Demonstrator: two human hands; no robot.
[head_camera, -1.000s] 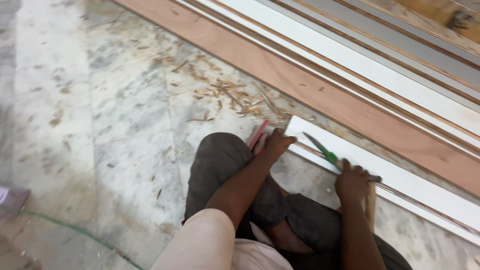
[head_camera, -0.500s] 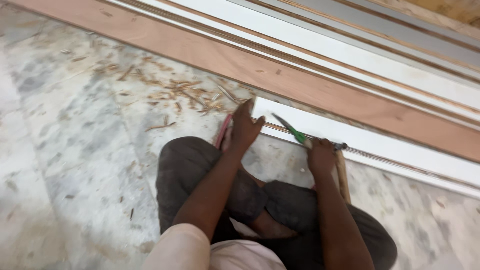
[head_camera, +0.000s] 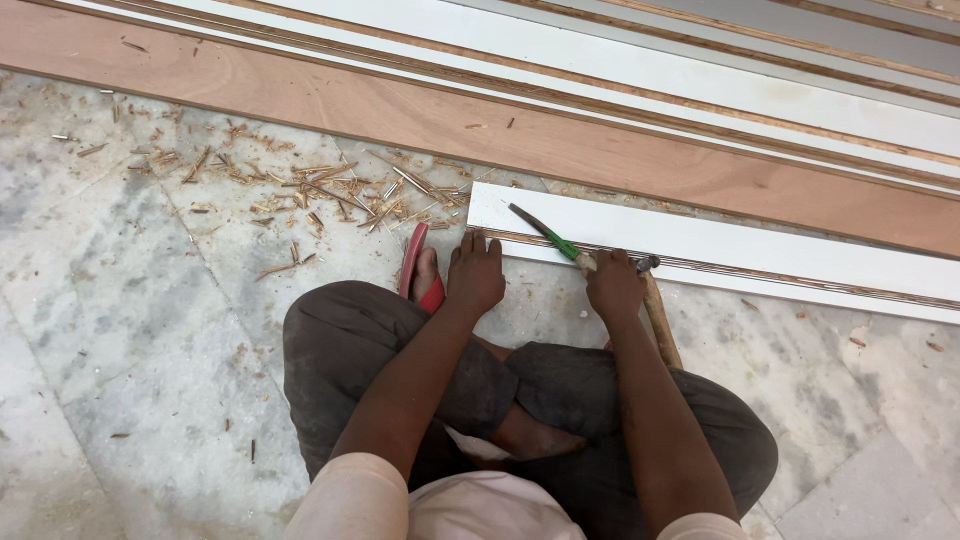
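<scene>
To the left of my left hand (head_camera: 475, 278) the marble floor (head_camera: 130, 330) is open, and only thin wood shavings (head_camera: 330, 195) lie scattered there, near the long brown plywood board (head_camera: 600, 150). A red sandal (head_camera: 415, 265) with my foot sits just beside this hand and closes that side. In front of my fingers the white laminate strip (head_camera: 760, 240) lies across the way. A green-handled chisel (head_camera: 545, 232) rests on it, between my two hands. My right hand (head_camera: 612, 285) has a wooden hammer handle (head_camera: 660, 320) touching its right side. Farther right the floor is free. My crossed legs (head_camera: 520, 390) block the room behind both hands.
</scene>
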